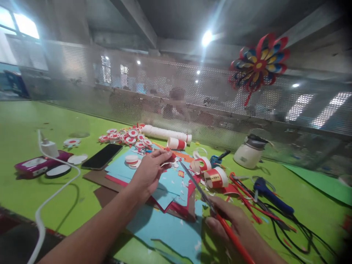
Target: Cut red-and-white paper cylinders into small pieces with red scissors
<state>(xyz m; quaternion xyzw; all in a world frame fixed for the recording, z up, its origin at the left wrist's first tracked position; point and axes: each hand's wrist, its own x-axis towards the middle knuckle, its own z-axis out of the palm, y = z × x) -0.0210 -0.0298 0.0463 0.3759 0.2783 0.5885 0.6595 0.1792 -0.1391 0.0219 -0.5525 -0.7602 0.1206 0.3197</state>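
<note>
My left hand [150, 167] is over the stack of light blue sheets [170, 190], fingers pinched on a small red paper piece [172, 155]. In my right hand [229, 220] is a pair of red-handled scissors [196, 186]. Their metal blades point up and left toward the left hand, apart from the red piece. My right palm hides part of the handles. Small paper scraps lie on the sheets below. Beside the left wrist are white discs with a red band [132, 160].
Red-and-white discs [130, 136] are heaped behind the sheets, near a white roll [166, 134]. Ribbon rolls [216, 178] and a blue glue gun [272, 196] with black cord lie to the right. A phone [102, 156], purple power bank [34, 167] and white cable [59, 196] occupy the left.
</note>
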